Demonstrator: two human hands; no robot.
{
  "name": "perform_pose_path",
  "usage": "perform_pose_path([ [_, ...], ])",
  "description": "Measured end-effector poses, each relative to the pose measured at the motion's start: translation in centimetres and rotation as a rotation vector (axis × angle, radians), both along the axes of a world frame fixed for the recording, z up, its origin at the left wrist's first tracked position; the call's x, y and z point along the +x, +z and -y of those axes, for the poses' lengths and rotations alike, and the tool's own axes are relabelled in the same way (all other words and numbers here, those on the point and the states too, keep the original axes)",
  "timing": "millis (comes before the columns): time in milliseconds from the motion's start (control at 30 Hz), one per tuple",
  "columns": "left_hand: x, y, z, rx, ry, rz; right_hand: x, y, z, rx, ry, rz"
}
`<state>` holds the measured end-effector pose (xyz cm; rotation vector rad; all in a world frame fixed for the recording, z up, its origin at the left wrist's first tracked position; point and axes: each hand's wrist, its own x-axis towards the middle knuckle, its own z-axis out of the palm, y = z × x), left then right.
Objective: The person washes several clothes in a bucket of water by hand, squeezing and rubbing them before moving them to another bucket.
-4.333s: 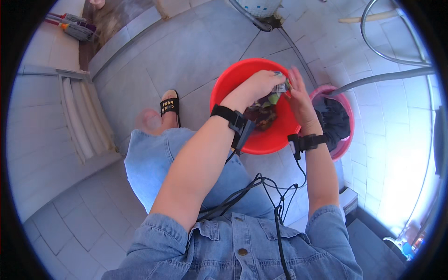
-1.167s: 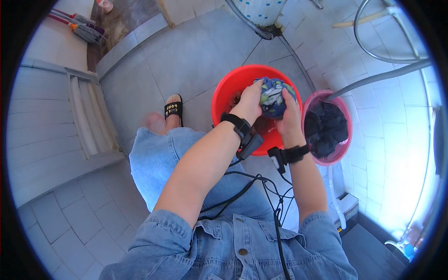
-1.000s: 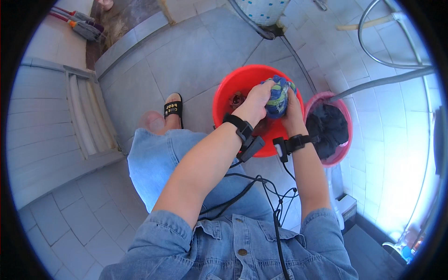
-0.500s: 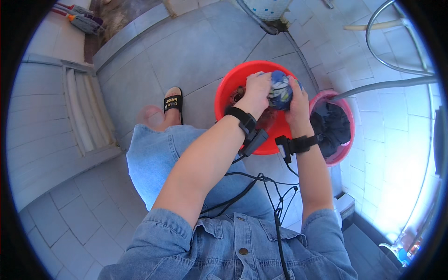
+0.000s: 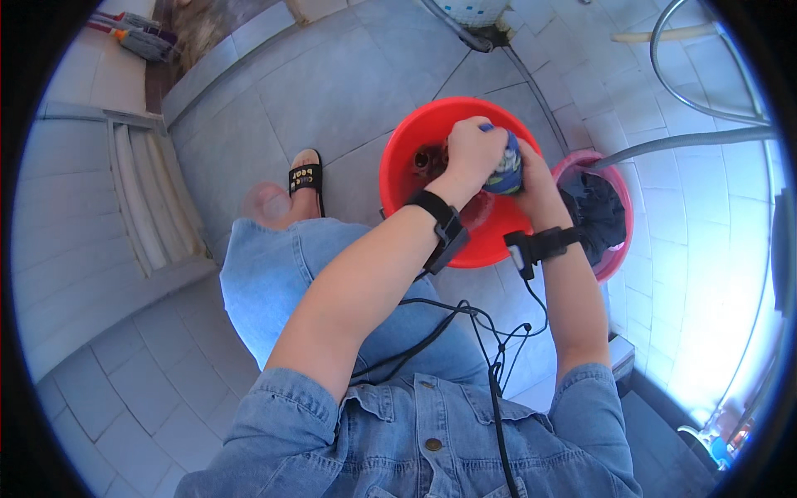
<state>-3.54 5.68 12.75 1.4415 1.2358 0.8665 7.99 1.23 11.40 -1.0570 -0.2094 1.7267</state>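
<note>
Over a red basin [image 5: 398,170] both my hands grip one bunched blue cloth [image 5: 505,173] with a white and green pattern. My left hand [image 5: 477,152] is closed on its upper left side, knuckles up. Around its right side wraps my right hand [image 5: 538,181], its fingers partly hidden by the cloth. Inside the basin, left of the cloth, lies something dark and reddish [image 5: 427,160] that I cannot make out, and part of it is hidden by my left hand.
Right of the basin stands a pink tub [image 5: 618,259] holding black fabric [image 5: 596,212], with a grey hose [image 5: 681,148] reaching its rim. Black cables [image 5: 490,336] dangle before me. My sandalled foot [image 5: 306,178] rests on the tiles beside a pinkish translucent round thing [image 5: 267,202].
My left hand has slid right and over the cloth, covering more of it. My right hand has shifted slightly right and down, and its wrist has turned. The cloth looks more compressed.
</note>
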Motion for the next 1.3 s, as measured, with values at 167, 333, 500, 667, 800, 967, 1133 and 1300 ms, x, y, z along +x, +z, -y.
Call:
perform_pose_path([
  [167,-0.9,3.7,-2.2,-0.952,0.186,0.911,2.1,0.3,2.0,0.515,0.084,-0.202],
  [333,-2.9,8.4,-1.5,-1.075,0.034,1.194,-0.3,-2.1,-0.3,0.129,0.727,0.576],
  [500,-3.0,10.8,-1.4,-0.969,-0.045,1.202,-0.1,-9.9,-0.2,0.253,0.36,0.571],
  [667,-4.9,7.1,-2.8,-1.031,0.104,1.157,5.1,-6.6,2.0,-0.015,-0.107,-0.035],
  [800,-4.0,0.9,-2.1,-1.173,0.292,1.015,5.9,-1.0,4.1,0.215,-0.238,0.108],
  [967,-1.3,-0.9,-0.3,-1.434,0.435,0.6,2.4,1.8,4.2,0.511,-0.359,0.331],
  [1133,0.2,-1.0,1.1,-1.332,0.219,0.505,0.0,1.7,3.6,0.618,-0.259,0.48],
  [1300,-0.6,-0.1,1.1,-1.246,0.114,0.785,-1.4,1.6,5.0,0.6,-0.162,0.292],
])
